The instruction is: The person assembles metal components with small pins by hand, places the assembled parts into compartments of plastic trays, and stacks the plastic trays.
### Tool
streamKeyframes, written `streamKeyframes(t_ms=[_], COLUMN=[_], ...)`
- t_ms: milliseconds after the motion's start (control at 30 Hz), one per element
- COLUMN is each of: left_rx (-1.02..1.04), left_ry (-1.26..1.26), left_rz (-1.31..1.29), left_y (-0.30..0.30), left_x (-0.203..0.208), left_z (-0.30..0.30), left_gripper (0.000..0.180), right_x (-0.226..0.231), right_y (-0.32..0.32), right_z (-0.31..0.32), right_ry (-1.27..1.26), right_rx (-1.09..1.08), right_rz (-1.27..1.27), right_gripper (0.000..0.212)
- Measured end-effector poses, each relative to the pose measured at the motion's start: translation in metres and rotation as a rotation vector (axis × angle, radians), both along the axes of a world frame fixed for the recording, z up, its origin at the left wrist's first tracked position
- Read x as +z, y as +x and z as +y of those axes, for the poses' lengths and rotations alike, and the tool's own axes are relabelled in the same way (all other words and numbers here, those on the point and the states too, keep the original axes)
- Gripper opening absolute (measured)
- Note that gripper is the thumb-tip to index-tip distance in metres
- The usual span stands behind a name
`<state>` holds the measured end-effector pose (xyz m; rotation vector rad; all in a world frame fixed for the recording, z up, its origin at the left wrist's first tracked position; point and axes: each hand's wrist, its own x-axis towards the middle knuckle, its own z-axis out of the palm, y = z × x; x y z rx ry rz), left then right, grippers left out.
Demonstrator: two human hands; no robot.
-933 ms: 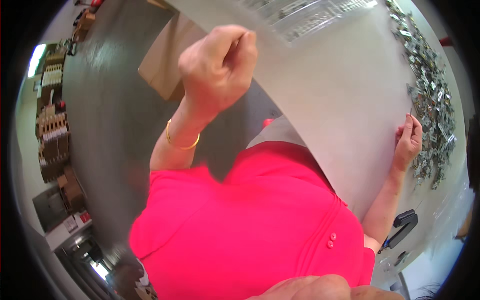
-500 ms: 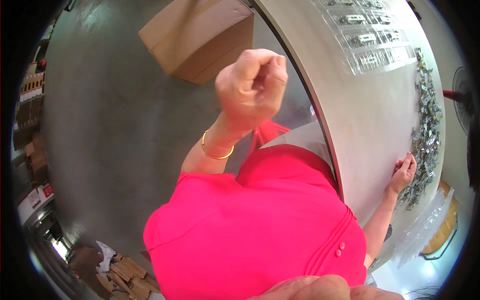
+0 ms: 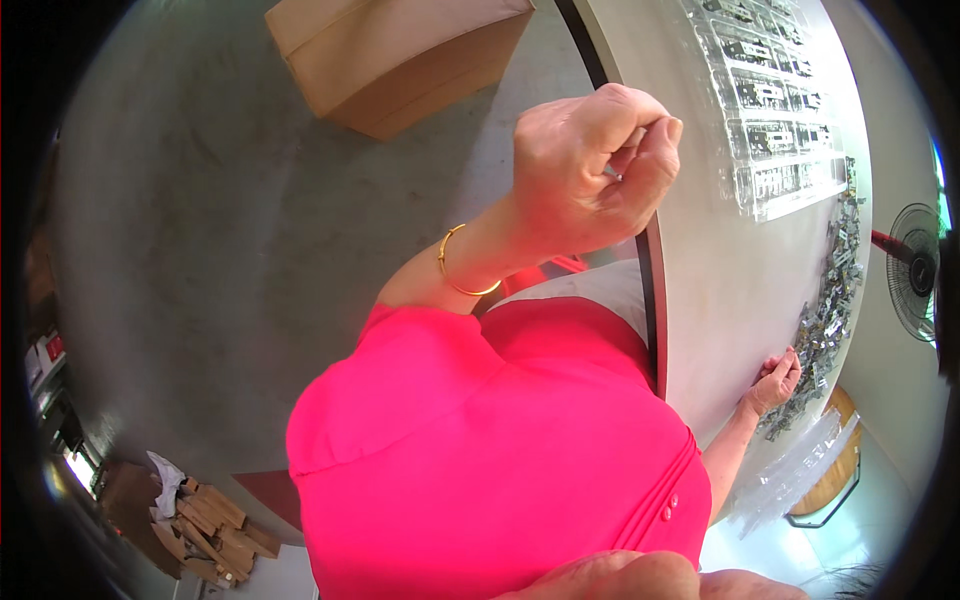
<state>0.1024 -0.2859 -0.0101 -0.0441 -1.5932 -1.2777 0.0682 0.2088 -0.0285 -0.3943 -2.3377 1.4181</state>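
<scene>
My left hand (image 3: 595, 170), with a gold bangle on its wrist, is raised beside the table edge. Its fingers are curled closed, and a tiny glint shows between them; what it holds, if anything, I cannot make out. My right hand (image 3: 777, 383) rests low over the table (image 3: 700, 290), at the near end of a long pile of small metal parts (image 3: 825, 320). Its fingertips are pinched together, too small to show what is in them. Clear plastic blister trays (image 3: 800, 203) lie farther up the table, metal parts sitting in their compartments.
A large cardboard box (image 3: 430, 85) stands on the floor left of the table. Beyond the table are a fan (image 3: 912, 270) and a round wooden stool (image 3: 835, 480) with clear plastic (image 3: 795, 470) by it. Flattened cardboard (image 3: 215, 530) lies at lower left.
My left hand has moved right toward the table edge, still closed. The view has shifted, so the trays and my right hand appear lower. My right hand's fingers stay pinched near the pile.
</scene>
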Motion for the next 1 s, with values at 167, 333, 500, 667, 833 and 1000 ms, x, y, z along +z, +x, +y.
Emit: streamKeyframes(t_ms=[167, 333, 500, 667, 833, 1000], left_rx=[-0.027, -0.022, -0.002, -0.028, -0.073, -0.09], left_ry=[0.028, 0.006, 0.022, -0.004, -0.002, -0.016], left_rz=[0.055, 0.141, 0.168, 0.157, 0.169, 0.191], left_y=[0.0, 0.007, 0.01, 0.014, 0.005, -0.003], left_x=[0.003, 0.014, 0.018, 0.023, 0.023, 0.028], left_z=[0.003, 0.004, 0.008, 0.012, 0.02, 0.03], left_gripper=[0.015, 0.017, 0.017, 0.018, 0.017, 0.016], right_x=[-0.002, -0.007, -0.008, -0.004, -0.005, -0.007], right_y=[-0.001, -0.004, -0.006, -0.004, -0.004, -0.003], right_z=[0.004, 0.014, 0.016, 0.007, 0.005, 0.008], right_ry=[-0.021, -0.017, -0.023, -0.025, -0.037, -0.068], right_rx=[0.024, 0.033, 0.041, 0.019, -0.002, 0.001], right_rz=[0.006, 0.01, 0.005, 0.014, 0.005, 0.022], right_gripper=[0.019, 0.018, 0.018, 0.016, 0.016, 0.017])
